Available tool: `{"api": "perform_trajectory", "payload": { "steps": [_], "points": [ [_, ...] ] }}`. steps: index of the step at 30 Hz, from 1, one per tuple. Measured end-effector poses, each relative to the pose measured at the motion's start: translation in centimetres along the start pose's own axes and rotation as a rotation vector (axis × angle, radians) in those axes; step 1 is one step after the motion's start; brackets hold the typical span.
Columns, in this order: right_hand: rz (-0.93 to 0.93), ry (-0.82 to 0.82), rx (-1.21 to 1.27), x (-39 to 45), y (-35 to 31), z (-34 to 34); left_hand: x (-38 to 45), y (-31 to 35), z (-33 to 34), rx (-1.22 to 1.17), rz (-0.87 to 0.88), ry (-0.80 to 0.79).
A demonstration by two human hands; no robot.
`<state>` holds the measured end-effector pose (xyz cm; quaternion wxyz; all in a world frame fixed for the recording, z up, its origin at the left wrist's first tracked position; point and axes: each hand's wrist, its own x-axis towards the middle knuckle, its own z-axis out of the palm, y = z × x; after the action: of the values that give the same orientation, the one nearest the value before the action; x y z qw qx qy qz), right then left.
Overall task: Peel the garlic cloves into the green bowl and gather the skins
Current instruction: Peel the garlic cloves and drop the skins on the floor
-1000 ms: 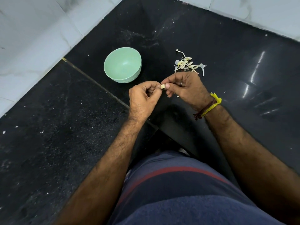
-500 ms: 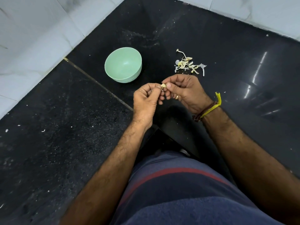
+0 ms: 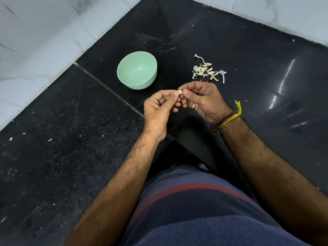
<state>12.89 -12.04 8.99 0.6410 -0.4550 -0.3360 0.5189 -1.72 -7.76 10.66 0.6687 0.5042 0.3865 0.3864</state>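
Observation:
A small pale garlic clove (image 3: 180, 91) is pinched between the thumb and fingertips of my left hand (image 3: 158, 110) and my right hand (image 3: 202, 100), held just above the black counter. The green bowl (image 3: 137, 70) stands upright behind and to the left of my hands; its inside looks bare. A little heap of garlic skins and stems (image 3: 207, 70) lies on the counter behind my right hand.
The black stone counter (image 3: 74, 142) forms a corner bounded by white marble walls (image 3: 35, 41) on the left and at the back right. A seam runs diagonally across the slab. Tiny white flakes dot the counter at the left. My torso fills the bottom.
Both hands have drifted slightly toward me and lower in view, still working the same clove. My right palm has turned more upward. The bowl and skins have not moved.

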Motion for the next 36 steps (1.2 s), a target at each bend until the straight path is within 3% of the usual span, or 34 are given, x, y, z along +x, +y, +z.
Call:
{"api": "perform_trajectory", "payload": {
  "steps": [9, 16, 21, 28, 36],
  "points": [
    [0.008, -0.042, -0.025, -0.2, -0.2, 0.3, -0.2, 0.4, 0.6, 0.044, -0.017, 0.038],
    [-0.142, 0.077, -0.303, 0.1, 0.3, 1.7, 0.3, -0.1, 0.4, 0.126, -0.019, 0.205],
    [-0.157, 0.067, -0.450, 0.3, 0.0, 2.1, 0.6, 0.0, 0.0, 0.179, 0.005, 0.241],
    [-0.391, 0.193, -0.619, 0.3, 0.3, 2.1, 1.3, 0.4, 0.1, 0.223, 0.026, 0.210],
    [-0.249, 0.314, -0.295, -0.1, 0.5, 2.6, 1.6, -0.5, 0.0, 0.393, 0.063, 0.141]
  ]
}}
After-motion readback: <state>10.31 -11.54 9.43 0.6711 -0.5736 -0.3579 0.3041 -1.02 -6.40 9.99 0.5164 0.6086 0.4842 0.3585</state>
